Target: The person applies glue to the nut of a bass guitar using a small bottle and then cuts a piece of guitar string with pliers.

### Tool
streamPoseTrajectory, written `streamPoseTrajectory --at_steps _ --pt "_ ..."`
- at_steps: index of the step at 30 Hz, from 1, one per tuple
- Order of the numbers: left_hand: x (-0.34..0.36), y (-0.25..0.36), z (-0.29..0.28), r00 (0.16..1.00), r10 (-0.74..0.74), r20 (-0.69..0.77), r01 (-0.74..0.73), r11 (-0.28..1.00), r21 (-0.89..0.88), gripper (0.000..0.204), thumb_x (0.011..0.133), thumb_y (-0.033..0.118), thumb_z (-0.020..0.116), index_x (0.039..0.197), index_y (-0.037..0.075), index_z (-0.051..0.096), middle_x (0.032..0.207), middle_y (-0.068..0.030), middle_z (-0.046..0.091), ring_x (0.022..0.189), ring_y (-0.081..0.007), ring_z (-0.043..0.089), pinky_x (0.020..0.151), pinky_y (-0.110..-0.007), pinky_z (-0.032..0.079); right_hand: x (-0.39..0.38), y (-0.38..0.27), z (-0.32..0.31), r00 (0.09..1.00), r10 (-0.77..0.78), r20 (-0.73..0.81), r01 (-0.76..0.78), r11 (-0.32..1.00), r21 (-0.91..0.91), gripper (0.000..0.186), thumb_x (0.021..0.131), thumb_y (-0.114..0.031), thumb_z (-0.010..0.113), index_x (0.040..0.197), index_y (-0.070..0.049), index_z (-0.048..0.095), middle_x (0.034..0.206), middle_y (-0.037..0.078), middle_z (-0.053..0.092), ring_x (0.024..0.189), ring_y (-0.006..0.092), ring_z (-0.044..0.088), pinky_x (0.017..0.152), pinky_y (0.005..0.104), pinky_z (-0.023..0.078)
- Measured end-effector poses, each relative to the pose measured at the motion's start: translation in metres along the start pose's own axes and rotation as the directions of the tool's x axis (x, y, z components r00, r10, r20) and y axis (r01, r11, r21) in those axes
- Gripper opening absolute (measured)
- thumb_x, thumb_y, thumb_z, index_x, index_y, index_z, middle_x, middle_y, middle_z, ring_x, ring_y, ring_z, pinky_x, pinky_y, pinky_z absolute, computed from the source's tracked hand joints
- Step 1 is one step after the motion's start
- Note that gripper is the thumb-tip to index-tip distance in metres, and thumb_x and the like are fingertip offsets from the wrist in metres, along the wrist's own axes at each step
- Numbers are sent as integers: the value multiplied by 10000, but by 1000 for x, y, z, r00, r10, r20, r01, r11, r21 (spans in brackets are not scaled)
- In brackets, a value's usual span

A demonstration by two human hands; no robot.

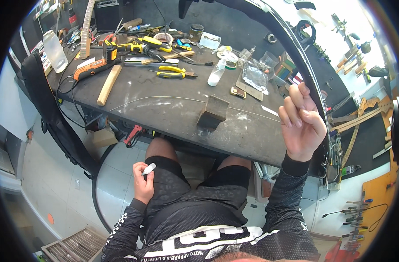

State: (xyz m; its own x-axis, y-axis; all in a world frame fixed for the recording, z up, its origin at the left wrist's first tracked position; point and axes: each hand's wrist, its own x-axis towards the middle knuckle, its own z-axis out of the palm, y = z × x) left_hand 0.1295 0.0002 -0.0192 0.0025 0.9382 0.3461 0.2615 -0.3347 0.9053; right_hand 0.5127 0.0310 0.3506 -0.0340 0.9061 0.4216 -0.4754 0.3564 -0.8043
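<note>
Low in front of my thigh, my left hand [143, 183] is closed around a small white bottle [150, 168], whose end sticks up past the thumb. My right hand [300, 124] is raised over the bench's right end, its fingers curled in and the thumb against them; whatever they may hold is too small or hidden. Beside it runs a dark curved band [310, 72]. A thin curved wire [164, 98] lies across the dark workbench [164, 115], passing by a dark brown block [213, 112]. Yellow-handled pliers [171, 73] rest farther back.
A squeeze bottle [216, 74] stands mid-bench. At left lie a wooden stick [109, 85] and an orange power tool [94, 67], near a fretted guitar neck [87, 30]. A long black bag [55, 118] leans at the bench's left end. Tools hang on a wooden panel [380, 198].
</note>
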Motion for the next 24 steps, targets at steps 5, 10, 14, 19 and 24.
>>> streamPoseTrajectory --at_steps 5,10,14,19,24 --pt "-1 1 -1 999 -34 9 34 999 -39 200 1050 41 643 1199 37 511 1254 -144 530 1165 -283 539 1095 -399 421 -3 0 3 1000 16 1 -16 1000 17 386 875 14 580 1234 -51 455 927 7 403 659 107 446 673 295 410" --pt "-1 -4 -2 1000 -24 -3 24 997 -69 232 1027 41 662 1208 32 517 1262 -169 549 1168 -323 575 1071 -419 455 -8 2 8 999 49 -24 -48 997 57 370 875 -2 588 1221 -54 466 912 0 405 660 112 450 667 306 412" --pt "2 -5 -2 1000 -25 4 25 994 -105 238 1030 50 662 1216 31 515 1272 -162 542 1165 -304 571 1064 -415 459 -9 3 14 994 28 -104 -26 1000 16 338 857 -39 645 1175 -39 530 842 -25 391 628 95 434 631 290 409" --pt "7 -9 -2 1000 -24 13 26 988 -155 245 1029 51 667 1219 33 512 1274 -153 530 1159 -287 567 1058 -400 471 -15 1 26 989 46 -143 -43 999 24 305 848 -31 653 1118 -61 515 833 -23 398 626 104 446 631 292 418" --pt "13 -16 -1 999 -36 31 42 980 -195 258 1029 57 674 1230 37 512 1272 -145 527 1150 -275 569 1050 -392 477 -17 1 34 981 52 -189 -49 999 22 276 841 -22 651 1048 -89 482 815 -24 412 620 110 448 621 298 424"
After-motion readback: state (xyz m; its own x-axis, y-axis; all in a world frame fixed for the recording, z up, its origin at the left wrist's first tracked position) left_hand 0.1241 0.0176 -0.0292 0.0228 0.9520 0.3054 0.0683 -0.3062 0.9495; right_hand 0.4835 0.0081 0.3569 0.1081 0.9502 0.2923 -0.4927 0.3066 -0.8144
